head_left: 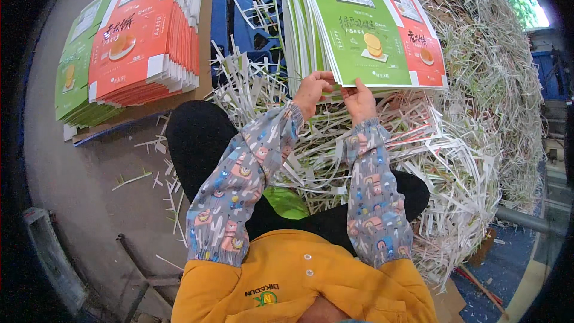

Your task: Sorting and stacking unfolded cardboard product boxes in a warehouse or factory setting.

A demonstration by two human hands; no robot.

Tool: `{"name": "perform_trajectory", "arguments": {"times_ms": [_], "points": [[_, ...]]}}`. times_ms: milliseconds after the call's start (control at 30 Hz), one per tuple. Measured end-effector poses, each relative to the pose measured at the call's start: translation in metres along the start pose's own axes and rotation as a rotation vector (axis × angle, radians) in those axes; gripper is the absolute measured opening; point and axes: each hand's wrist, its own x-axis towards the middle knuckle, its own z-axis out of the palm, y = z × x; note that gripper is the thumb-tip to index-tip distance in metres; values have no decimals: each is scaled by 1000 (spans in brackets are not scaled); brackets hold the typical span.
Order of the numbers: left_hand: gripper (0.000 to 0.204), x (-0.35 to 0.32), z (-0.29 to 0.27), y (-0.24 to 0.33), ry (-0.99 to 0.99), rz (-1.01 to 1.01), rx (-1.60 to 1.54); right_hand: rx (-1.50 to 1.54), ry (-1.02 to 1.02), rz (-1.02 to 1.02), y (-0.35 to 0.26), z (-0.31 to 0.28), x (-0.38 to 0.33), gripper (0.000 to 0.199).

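A stack of printed cardboard sheets (353,30), green with a red panel on the right, lies in front of me. At its near left corner my left hand (313,91) has its fingers curled against the edges of the sheets. Just to the right, my right hand (360,101) pinches the near edge, thumb on the upper face and the other fingers underneath. The sheets under the top one fan out slightly to the left. How many sheets each hand holds is hidden.
Red sheets (134,48) and green sheets (81,66) are stacked at the left on cardboard. A blue plastic pallet (254,30) shows between the stacks. Shredded paper strips (454,161) heap up beneath my hands and along the right. A metal frame (140,281) stands at the lower left.
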Motion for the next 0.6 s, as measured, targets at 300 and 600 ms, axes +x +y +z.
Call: {"name": "perform_trajectory", "arguments": {"times_ms": [300, 600], "points": [[27, 19, -8, -35, 99, 42, 203, -97, 61, -7, -1, -3, 4, 14], [19, 9, -6, -27, 73, -42, -41, -165, 27, -12, 6, -13, 5, 8]]}}
